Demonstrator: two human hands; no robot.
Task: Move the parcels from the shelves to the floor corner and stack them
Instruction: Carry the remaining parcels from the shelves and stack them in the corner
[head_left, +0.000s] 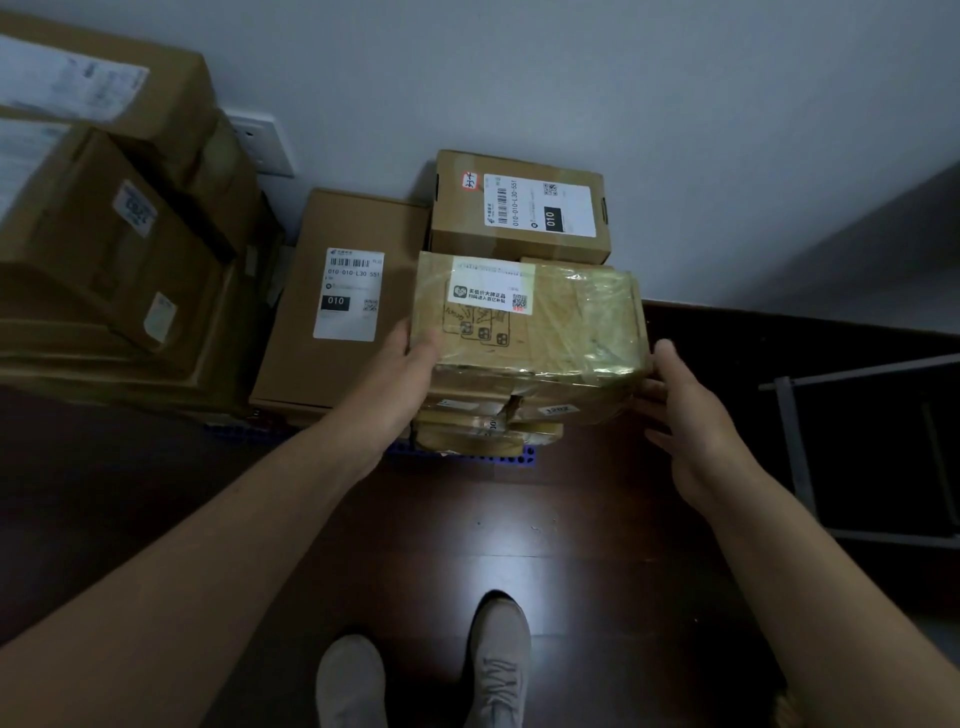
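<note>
Taped parcel (530, 332) sits atop a small stack by the wall, 12 o'clock from the shoes (498, 654). Left hand (413, 358) grips its 9 o'clock edge, thumb on top. Right hand (685, 421) is open, straight fingers against its 3 o'clock side. Flat box (337, 291) lies at its 9 o'clock.

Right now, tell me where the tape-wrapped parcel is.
Head view, centre: the tape-wrapped parcel tops a short stack, between the left hand and right hand, with a flat labelled box on its left and a smaller labelled box behind.
</note>
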